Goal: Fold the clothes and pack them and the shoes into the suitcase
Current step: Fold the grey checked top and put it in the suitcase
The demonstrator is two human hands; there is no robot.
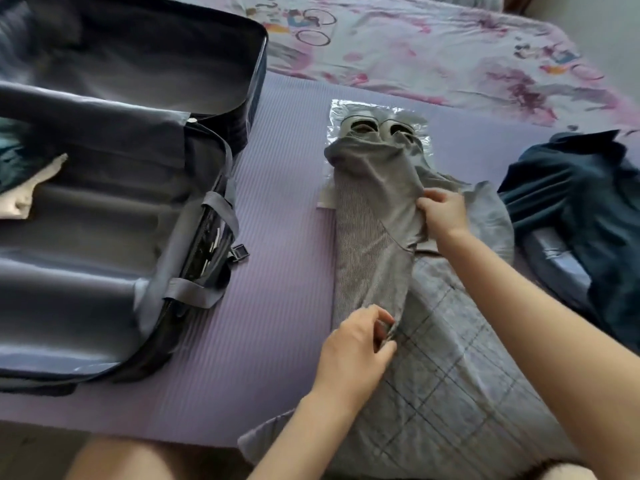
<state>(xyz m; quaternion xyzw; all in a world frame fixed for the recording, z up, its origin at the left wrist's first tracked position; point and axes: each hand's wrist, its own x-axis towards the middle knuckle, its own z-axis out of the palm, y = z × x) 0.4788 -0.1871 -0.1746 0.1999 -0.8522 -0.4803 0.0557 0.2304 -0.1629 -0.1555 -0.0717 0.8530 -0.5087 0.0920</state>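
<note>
A grey checked garment (450, 358) lies on the purple mat in front of me, with one side folded over as a long strip (370, 237). My left hand (353, 351) pinches the near end of that strip. My right hand (443, 209) grips the fold farther up. The strip's far end drapes over a pair of shoes (377, 128) in a clear plastic bag (341, 110). The dark blue suitcase (104, 202) lies open at the left, with some cloth (20, 181) at its left side.
A dark teal garment (581, 209) is heaped at the right on the purple mat (277, 271). A floral bedsheet (450, 46) covers the bed beyond. The suitcase straps and a buckle (239, 252) hang over its near right edge.
</note>
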